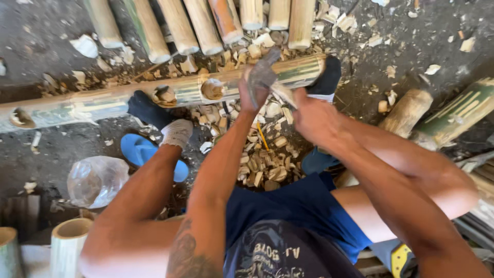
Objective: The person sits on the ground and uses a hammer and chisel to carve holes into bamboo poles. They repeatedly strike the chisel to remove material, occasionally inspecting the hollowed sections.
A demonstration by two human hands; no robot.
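Currently I see my left hand (252, 90) closed around a blurred tool (263, 74) and my right hand (314, 118) gripping a chisel-like blade (283, 95), both over the long bamboo pole (154, 98), which lies left to right, pinned under both feet. A crumpled clear plastic bottle (96, 180) lies lower left.

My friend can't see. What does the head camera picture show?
A seated person's left hand holds a blurred grey tool above a long green bamboo pole with round holes, the right hand alongside. Both socked feet press the pole; wood chips cover the ground.
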